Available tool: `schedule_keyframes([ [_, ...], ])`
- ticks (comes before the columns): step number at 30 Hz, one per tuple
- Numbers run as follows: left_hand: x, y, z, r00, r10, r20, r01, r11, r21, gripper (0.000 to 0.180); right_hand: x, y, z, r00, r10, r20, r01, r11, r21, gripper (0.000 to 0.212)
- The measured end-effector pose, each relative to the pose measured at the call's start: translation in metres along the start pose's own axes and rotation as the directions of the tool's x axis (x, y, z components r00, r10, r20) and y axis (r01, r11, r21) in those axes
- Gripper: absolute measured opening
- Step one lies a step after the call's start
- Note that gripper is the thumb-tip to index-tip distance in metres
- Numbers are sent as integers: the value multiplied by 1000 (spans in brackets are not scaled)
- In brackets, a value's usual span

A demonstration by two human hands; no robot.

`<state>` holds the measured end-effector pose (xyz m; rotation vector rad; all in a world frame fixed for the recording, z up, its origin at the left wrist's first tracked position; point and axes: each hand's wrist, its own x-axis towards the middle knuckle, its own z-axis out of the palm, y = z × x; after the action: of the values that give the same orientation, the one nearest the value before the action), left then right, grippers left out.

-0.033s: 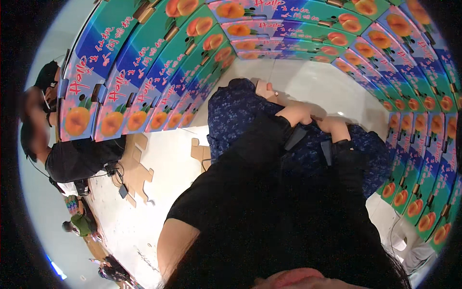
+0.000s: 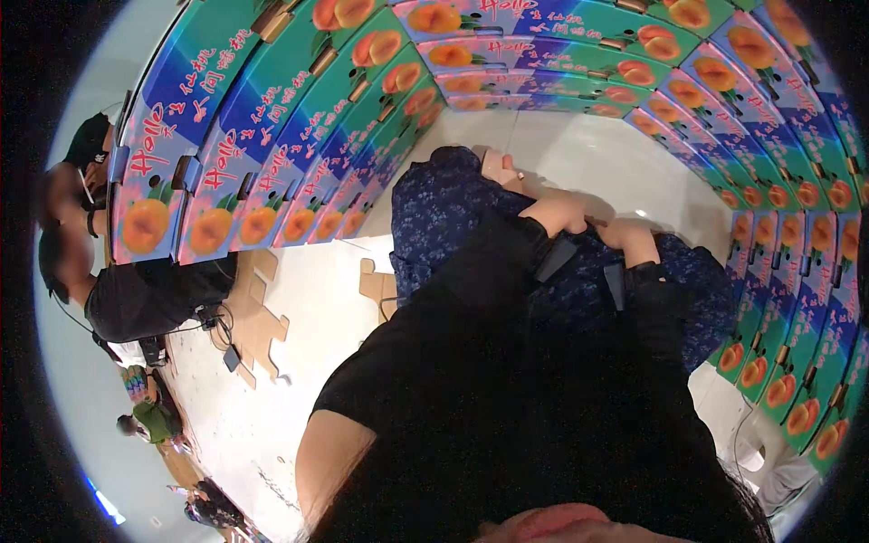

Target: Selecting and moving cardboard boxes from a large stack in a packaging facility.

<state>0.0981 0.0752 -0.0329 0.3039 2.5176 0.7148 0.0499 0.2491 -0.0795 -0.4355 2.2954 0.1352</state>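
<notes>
My left hand [image 2: 558, 215] and my right hand [image 2: 631, 238] are close together over a dark blue patterned cloth garment [image 2: 444, 208] spread across my lap. The fingers of both look bent inward and point toward each other; anything inside them is hidden. Black sleeves reach to the wrists, with a dark flat block [image 2: 557, 258] at the left wrist and a similar one [image 2: 615, 286] at the right. Just beyond the left hand, bare skin of a leg or foot [image 2: 505, 172] shows from under the garment.
Stacked fruit cartons [image 2: 299, 136] in green, blue and pink wall me in at left, ahead [image 2: 543, 59] and right [image 2: 787, 271]. Cut cardboard pieces [image 2: 262, 317] and cables lie on the pale floor at left. A person in black [image 2: 154, 299] sits beyond the left stack; others are farther back.
</notes>
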Motion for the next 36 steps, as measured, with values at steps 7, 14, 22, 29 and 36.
schedule_keyframes([
  [7, -2, 4, -8, 1000, -6, -7, 6, 1000, 21, 44, 3, 2, -7, 997, 22, 72, -20, 1000, -21, 57],
  [14, 11, -15, 6, 999, -22, 38, 23, 1000, -14, 45, 10, -3, -7, 998, 21, 65, -19, 999, -38, 63],
  [22, -78, 25, -71, 705, 314, -635, -669, 591, -450, 52, -9, -1, -18, 994, 8, 112, -8, 1000, -3, 64],
  [29, -190, -57, -111, -276, -518, -809, -527, 786, -323, 62, -15, -13, -22, 991, -27, 133, 28, 1000, -4, 65],
  [36, -257, -99, -141, 8, -804, -594, -669, 438, -601, 40, -8, -6, -16, 997, -36, 73, 38, 999, -34, 62],
])
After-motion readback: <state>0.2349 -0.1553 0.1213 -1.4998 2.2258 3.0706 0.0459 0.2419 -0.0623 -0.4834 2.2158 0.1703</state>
